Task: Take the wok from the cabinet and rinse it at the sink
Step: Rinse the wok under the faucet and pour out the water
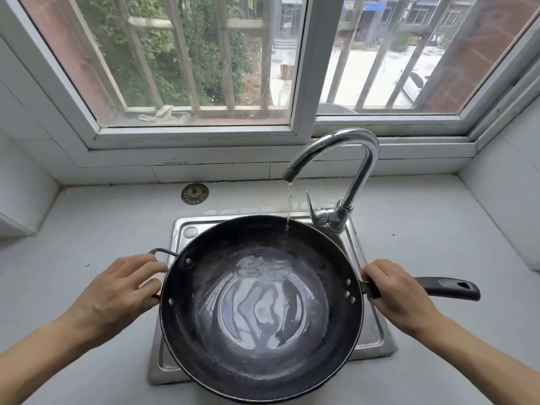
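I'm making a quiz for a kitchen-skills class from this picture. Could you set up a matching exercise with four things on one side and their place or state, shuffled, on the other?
Things:
1. wok
2. faucet
3. sink strainer
4. right hand

Place or state:
A. lying on the counter behind the sink
B. gripping the long black handle
C. held over the sink, water pooled inside
D. running a thin stream

Pairs: 1-C, 2-D, 3-A, 4-B
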### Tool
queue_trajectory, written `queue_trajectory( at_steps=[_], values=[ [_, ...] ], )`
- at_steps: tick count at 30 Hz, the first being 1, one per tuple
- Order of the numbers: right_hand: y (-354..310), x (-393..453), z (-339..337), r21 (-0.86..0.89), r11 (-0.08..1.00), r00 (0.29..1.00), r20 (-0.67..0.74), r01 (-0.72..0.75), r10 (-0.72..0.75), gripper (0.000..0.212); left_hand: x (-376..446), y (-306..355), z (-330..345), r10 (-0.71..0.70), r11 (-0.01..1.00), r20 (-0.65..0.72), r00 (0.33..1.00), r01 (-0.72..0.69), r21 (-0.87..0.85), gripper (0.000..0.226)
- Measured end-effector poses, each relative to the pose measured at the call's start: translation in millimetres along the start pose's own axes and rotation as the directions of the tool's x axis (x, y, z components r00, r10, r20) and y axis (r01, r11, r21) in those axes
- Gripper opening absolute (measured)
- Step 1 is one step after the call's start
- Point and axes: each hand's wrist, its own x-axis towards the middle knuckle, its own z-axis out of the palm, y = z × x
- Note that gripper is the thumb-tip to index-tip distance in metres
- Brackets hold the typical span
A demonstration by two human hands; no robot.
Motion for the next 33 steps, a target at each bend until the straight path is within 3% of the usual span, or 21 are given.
queue_trajectory(
  at_steps=[2, 6, 9, 14, 17, 26, 33],
  values=[
    [-0.1, 0.6, -2.5, -0.010, 1.000, 0.999, -0.033, -0.008, 0.008, 0.036, 4.4, -2.2, -7.2, -0.039, 0.999, 0.060, 0.997, 0.040, -0.019, 0.026],
    [0.5, 2.3, -8.1, -0.044, 0.999, 0.997, -0.078, 0.003, -0.007, 0.037, 20.3, -7.5, -15.6, -0.146, 0.989, 0.280, 0.949, 0.150, 0.008, 0.088],
    [1.2, 0.1, -9.3, -0.047, 0.999, 0.996, -0.084, 0.008, -0.012, 0.037, 25.1, -8.8, -11.0, -0.203, 0.975, 0.438, 0.876, 0.222, 0.007, 0.107],
    [1.9, -6.8, -5.6, -0.045, 0.999, 0.998, -0.068, 0.007, -0.011, 0.039, 23.3, -7.1, 1.8, -0.217, 0.949, 0.554, 0.804, 0.305, -0.072, 0.104],
    [1.2, -9.0, -3.5, -0.037, 0.999, 0.998, -0.061, 0.004, -0.007, 0.040, 24.5, -7.1, 7.0, -0.228, 0.939, 0.561, 0.796, 0.331, -0.088, 0.101],
    [2.0, -6.8, -4.5, 0.023, 1.000, 1.000, 0.012, 0.011, -0.012, 0.042, 35.7, -9.4, 3.2, -0.249, 0.934, 0.551, 0.796, 0.347, -0.080, 0.093],
    [1.4, -9.4, -14.1, 0.077, 0.997, 0.998, 0.065, 0.009, -0.014, 0.042, 38.5, -7.3, -4.5, -0.292, 0.927, 0.453, 0.843, 0.365, -0.082, 0.100]
  ],
)
